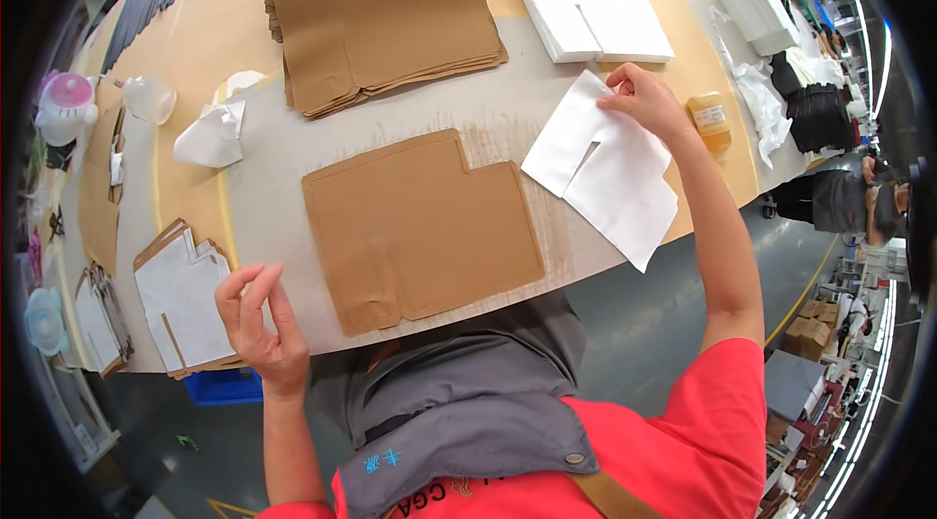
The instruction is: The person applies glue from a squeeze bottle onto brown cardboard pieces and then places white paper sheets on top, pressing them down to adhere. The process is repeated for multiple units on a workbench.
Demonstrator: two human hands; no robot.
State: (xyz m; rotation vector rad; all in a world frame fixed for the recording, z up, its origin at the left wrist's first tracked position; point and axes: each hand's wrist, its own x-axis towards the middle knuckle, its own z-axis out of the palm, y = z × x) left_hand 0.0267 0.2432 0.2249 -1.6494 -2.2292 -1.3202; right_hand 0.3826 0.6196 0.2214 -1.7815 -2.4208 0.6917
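Observation:
Between the thumb and fingers of my right hand (644, 101), a white cut sheet (625, 182) is pinched by its upper corner. This sheet has a narrow slit and hangs at a slant, its lower tip past the table edge. My left hand (264, 329) is raised near the front edge at left, fingers loosely bent and apart, holding nothing. On the table in front of me a brown cut panel (420, 226) with a notched upper right corner lies flat. Behind it rises a stack of similar brown panels (381, 21). A stack of white sheets (595, 17) sits beyond my right hand.
White-faced pieces with brown edges (183, 295) lie at the left front edge, above a blue crate (223, 386). Farther left are a crumpled white sheet (210, 136) and a clear plastic bottle (149, 99). An amber-filled container (711, 126) stands right of my right wrist.

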